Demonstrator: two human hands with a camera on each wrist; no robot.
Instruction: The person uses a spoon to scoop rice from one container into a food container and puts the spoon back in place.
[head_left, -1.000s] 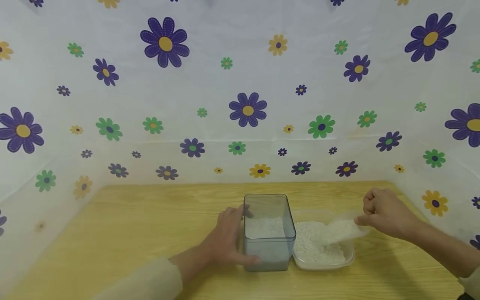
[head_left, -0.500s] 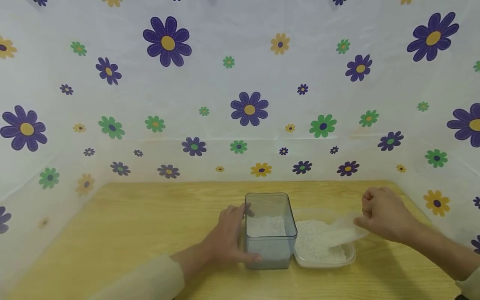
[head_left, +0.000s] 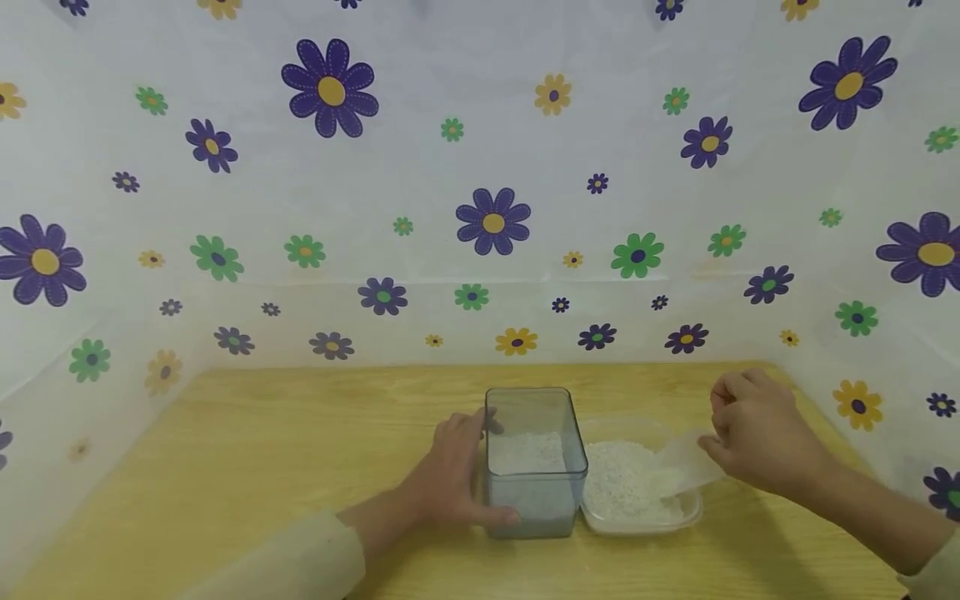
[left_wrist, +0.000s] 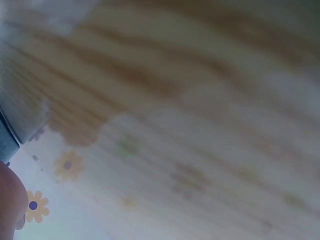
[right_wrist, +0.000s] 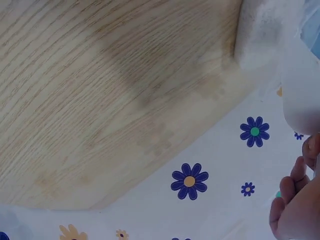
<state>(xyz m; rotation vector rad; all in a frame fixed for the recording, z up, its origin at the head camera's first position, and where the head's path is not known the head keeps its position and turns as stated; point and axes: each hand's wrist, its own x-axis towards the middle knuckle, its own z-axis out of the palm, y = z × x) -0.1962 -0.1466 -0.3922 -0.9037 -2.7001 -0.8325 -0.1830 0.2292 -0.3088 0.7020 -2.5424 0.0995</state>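
Note:
My left hand (head_left: 453, 479) grips a clear grey-blue plastic container (head_left: 536, 500) from its left side, thumb along the front and fingers behind. White grainy powder (head_left: 528, 452) lies inside it. To its right is a low clear tub (head_left: 641, 527), heaped with the same white powder (head_left: 622, 483). My right hand (head_left: 768, 433) pinches the handle end of a translucent white scoop (head_left: 690, 462), whose front end overlaps the powder in the tub. The right wrist view has the scoop (right_wrist: 300, 95) at its right edge. In the left wrist view, only the container's corner (left_wrist: 7, 137) and part of my hand (left_wrist: 10, 200) show.
Everything stands on a light wood-grain table (head_left: 300, 450). A white sheet with printed flowers (head_left: 420, 167) rises behind the table and along both sides. The container and the tub stand side by side.
My right hand has shifted slightly left with the scoop, which tips more steeply toward the powder in the tub. My left hand keeps its grip on the container.

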